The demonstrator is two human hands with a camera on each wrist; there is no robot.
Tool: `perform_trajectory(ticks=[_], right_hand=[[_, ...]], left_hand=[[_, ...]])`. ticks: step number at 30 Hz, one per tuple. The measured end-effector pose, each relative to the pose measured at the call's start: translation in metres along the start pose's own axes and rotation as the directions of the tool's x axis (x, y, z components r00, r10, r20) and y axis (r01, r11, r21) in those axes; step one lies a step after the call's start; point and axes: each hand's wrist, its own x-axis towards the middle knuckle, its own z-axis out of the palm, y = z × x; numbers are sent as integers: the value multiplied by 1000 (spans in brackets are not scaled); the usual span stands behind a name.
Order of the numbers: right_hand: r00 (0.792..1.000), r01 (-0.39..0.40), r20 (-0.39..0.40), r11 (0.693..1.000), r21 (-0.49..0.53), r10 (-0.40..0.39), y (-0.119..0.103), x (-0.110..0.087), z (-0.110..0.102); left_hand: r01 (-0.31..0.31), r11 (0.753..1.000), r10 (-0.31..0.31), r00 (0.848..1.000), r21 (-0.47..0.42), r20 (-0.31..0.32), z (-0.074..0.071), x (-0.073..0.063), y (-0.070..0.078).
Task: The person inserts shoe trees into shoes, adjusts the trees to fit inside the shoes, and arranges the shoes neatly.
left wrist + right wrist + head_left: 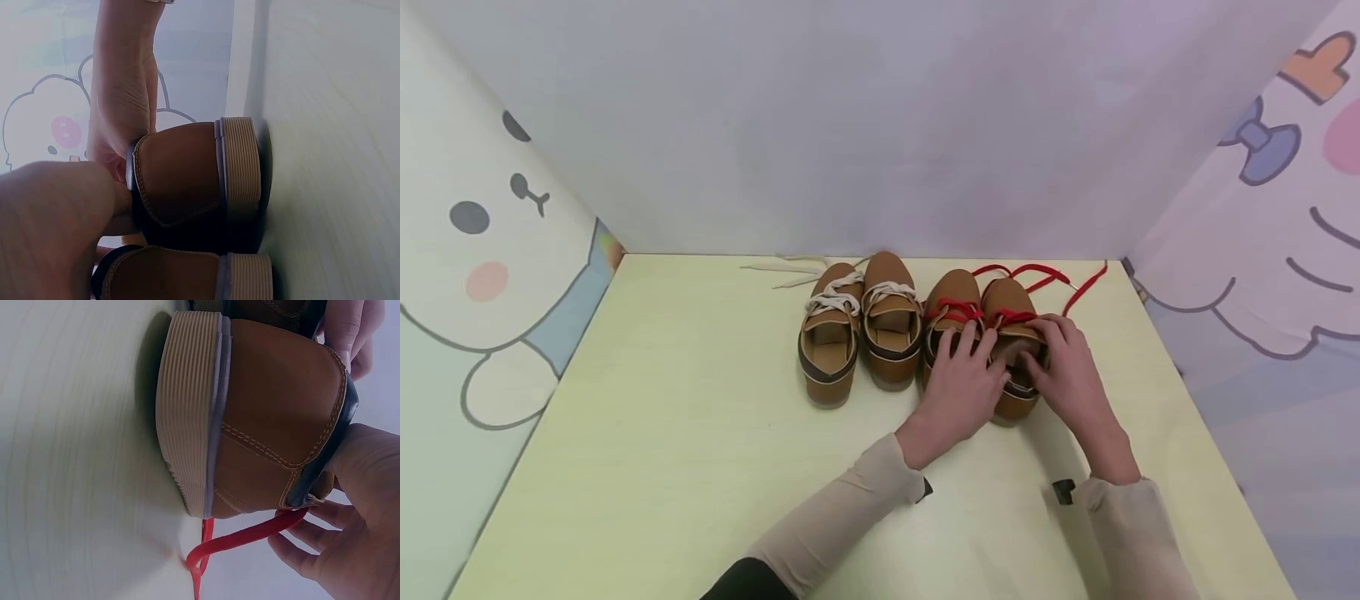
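Observation:
Two brown shoes with red laces stand side by side, the outer shoe (1017, 408) on the right and the inner shoe (953, 287) touching its left. My left hand (958, 392) lies over the gap between them, fingers spread at the inner shoe's opening and thumb at the outer shoe's near-left collar. Gripping the outer shoe's right collar, my right hand (1071, 375) has its thumb over the opening and its fingers near the eyelets. In the right wrist view a red lace (250, 534) hangs from the shoe beside the right hand's fingers.
Left of these stand two more brown shoes with white laces, one far left (827, 375) and one nearer (891, 371). Loose white lace ends (782, 268) and red lace ends (1086, 287) trail at the back of the table (685, 433). Printed cloth walls (880, 125) border it.

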Motion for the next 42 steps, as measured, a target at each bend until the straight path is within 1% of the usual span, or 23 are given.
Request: perform_trajectory(ticks=[3, 6, 11, 19, 24, 28, 34, 38, 42], right_hand=[[1000, -4, 1, 1000, 3, 4, -1, 1, -1], [1000, -4, -6, 1000, -1, 4, 0, 1, -1], [1000, 11, -8, 1000, -5, -11, 1, 3, 0], [1000, 18, 3, 1000, -10, -18, 0, 5, 3], [1000, 28, 7, 999, -20, -28, 0, 6, 2], [1000, 24, 13, 999, -27, -24, -1, 7, 0], [999, 11, 31, 999, -34, -10, -1, 8, -2], [999, -3, 49, 999, -33, 5, -2, 10, -2], [997, 5, 80, 999, -43, -1, -2, 15, 1]], left_hand=[[-1, 1000, 1, 1000, -10, 7, -2, 0, -1], [-7, 1000, 8, 1000, -16, 27, -4, 0, 0], [-1, 1000, 1, 998, -4, 61, -4, 0, -1], [10, 1000, -11, 997, 13, 82, -3, -2, 0], [17, 1000, -18, 997, 15, 79, -4, -1, 0], [10, 1000, -11, 997, 27, 71, -4, 1, 1], [3, 999, -6, 997, 37, 82, -4, 4, 1], [6, 1000, -8, 996, 21, 92, -4, 4, 1], [12, 1000, -13, 996, 3, 89, -4, 1, 2]])
